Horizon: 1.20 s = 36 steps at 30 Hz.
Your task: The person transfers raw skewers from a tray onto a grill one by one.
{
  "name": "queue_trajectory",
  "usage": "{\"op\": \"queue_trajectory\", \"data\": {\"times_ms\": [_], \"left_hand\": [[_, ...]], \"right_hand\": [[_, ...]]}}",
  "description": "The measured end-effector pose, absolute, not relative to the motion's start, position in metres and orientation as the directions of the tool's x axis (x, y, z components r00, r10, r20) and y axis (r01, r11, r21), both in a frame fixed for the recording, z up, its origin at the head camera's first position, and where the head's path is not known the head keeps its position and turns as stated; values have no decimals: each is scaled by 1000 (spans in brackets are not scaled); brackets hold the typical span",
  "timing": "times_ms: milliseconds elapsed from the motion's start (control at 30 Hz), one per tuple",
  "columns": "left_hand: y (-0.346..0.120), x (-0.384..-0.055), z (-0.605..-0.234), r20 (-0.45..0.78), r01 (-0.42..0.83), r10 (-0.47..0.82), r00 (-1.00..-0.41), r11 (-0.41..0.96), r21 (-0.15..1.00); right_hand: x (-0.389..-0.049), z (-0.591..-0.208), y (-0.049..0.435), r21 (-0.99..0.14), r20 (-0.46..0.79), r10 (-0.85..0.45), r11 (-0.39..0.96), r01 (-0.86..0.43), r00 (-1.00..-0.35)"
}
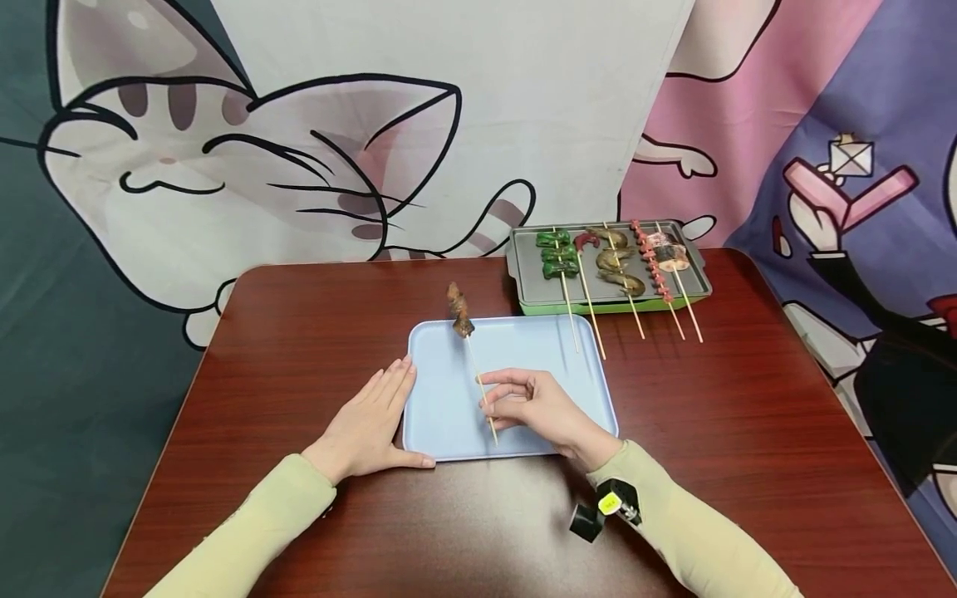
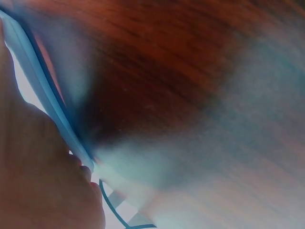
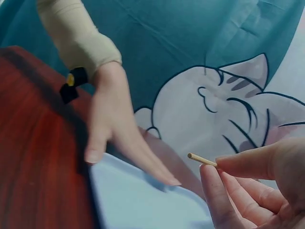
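Observation:
My right hand (image 1: 534,407) pinches the bare wooden stick of a brown meat skewer (image 1: 460,311) between thumb and fingers. The skewer slants over a light blue tray (image 1: 437,415), its meat reaching the far left rim. In the right wrist view the stick's blunt end (image 3: 202,159) pokes out past the thumb. My left hand (image 1: 370,419) lies along the tray's left edge with fingers straight and the thumb at the near left corner. The left wrist view shows only part of that hand (image 2: 43,167) against the tray's edge (image 2: 45,90).
Behind the tray to the right stands a green-sided grey grill pan (image 1: 532,286). It carries several skewers, among them green pepper pieces (image 1: 558,255), greyish-brown curled pieces (image 1: 613,260) and small red pieces (image 1: 652,259). Their sticks overhang its front, some over the blue tray. A cartoon-printed cloth (image 1: 449,166) hangs behind the table.

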<state>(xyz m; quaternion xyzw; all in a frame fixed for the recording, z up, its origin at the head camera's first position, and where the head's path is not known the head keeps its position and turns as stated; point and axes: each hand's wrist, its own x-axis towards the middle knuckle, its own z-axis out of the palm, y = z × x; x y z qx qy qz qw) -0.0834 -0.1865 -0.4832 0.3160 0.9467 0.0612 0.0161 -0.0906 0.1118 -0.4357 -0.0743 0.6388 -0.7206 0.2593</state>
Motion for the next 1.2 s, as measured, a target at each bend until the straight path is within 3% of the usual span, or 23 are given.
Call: {"op": "queue_trajectory", "data": {"times_ms": [367, 633, 967, 1200], "left_hand": [[-186, -83, -478, -2, 599, 604, -797, 790, 130], [-186, -82, -481, 41, 610, 611, -790, 780, 135], [-187, -83, -483, 45, 612, 612, -789, 778, 143], [-188, -83, -489, 43, 613, 613, -789, 779, 130]], "right_hand": [[-118, -407, 136, -977, -189, -351, -26, 212, -917], [-145, -392, 160, -988, -149, -253, 81, 132, -956], [-168, -391, 176, -968, -183, -225, 209, 136, -957], [-176, -396, 176, -950, -264, -197, 225, 218, -944]]}}
